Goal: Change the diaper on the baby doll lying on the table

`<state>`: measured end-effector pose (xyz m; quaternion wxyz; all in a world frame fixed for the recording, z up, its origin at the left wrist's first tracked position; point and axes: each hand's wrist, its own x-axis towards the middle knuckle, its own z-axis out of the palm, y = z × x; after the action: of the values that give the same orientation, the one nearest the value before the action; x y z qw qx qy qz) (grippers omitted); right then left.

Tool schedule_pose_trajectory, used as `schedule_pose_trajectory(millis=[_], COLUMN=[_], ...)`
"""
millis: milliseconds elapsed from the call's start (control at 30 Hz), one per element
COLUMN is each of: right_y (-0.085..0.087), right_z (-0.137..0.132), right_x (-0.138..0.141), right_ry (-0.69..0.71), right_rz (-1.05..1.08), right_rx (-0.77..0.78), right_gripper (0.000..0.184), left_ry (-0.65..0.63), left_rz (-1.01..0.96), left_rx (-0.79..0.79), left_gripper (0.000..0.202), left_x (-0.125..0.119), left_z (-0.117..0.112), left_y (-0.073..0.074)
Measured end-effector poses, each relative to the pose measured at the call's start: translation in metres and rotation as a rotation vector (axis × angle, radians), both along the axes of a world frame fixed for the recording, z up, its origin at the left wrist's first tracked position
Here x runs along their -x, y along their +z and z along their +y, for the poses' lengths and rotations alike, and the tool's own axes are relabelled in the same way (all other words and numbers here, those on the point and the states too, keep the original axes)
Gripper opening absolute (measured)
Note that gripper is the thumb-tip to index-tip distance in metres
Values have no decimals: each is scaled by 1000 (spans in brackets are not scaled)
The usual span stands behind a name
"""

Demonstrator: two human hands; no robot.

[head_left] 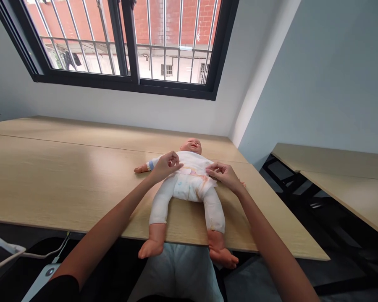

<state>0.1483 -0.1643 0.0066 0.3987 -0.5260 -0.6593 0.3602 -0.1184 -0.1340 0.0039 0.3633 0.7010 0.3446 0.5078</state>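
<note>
My left hand and right hand pinch, nearly closed, on either side of the waist edge of a white printed diaper, keeping it spread. Pink vinyl baby doll lies face-up between them on pale wood table.

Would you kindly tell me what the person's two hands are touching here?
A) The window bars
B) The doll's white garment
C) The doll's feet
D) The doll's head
B: the left hand and right hand both have their fingertips at the middle of the baby doll's white garment.
</note>
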Motion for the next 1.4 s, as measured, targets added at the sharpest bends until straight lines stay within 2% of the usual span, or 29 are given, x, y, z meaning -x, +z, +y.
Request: schedule_pose_trajectory(millis=[100, 200, 367, 467, 733, 900, 1067, 1233, 1400], right_y=[6, 5, -9, -11, 5, -1, -12, -10, -5], right_z=[-9, -13, -8, -5, -16, -12, -6, -9, -9], right_x=[10, 20, 28, 28, 25, 25, 26, 27, 25], right_ry=[131, 189, 178, 184, 154, 140, 164, 140, 47], right_rz=[-118, -190, -190, -190, -197, -98, -184, -176, -51], right_rx=[-13, -46, -153, -142, -70, -107, -211, -164, -123], right_gripper=[54, 47, 40, 38, 31, 36, 36, 34, 36], left_ry=[-60, -147, -122, -107, -100, -79, -124, -112, -76], left_rz=[273, 413, 535, 604, 436, 326, 447, 431, 295], left_rx=[-165, -290, -337, -338, -316, -279, -322, -302, -196], left_gripper=[17, 15, 21, 22, 36, 31, 29, 33, 35], left_x=[0, -1, -3, -5, -5, -5, -10, -10, -4], left_z=[-2, -6, -7, -6, -9, -13, -14, -14, -12], left_y=[-1, -1, -3, -6, -3, -1, -1, 0, 6])
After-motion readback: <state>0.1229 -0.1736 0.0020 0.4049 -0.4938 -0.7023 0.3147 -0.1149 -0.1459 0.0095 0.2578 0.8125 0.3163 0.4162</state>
